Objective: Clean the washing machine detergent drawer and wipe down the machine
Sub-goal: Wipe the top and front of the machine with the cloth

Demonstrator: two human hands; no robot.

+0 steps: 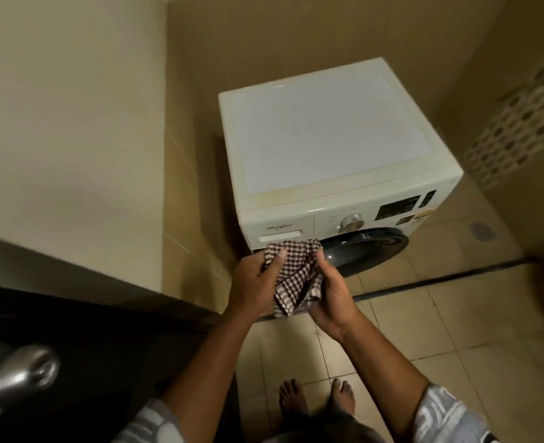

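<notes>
Left hand [256, 276], right hand [331, 295] around cloth [296, 270]

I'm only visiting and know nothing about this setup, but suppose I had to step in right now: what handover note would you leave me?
Hands: the left hand and right hand both grip the brown-and-white checked cloth, bunched between them in front of the machine.
Things: the white front-loading washing machine stands in the tiled corner. Its detergent drawer, at the left end of the control panel, is shut.
Done: cloth in hand; nothing shows that wiping has begun.
Left: pull out and clean the drawer, then wipe the machine, including the yellowish marks along the top's front edge.
</notes>
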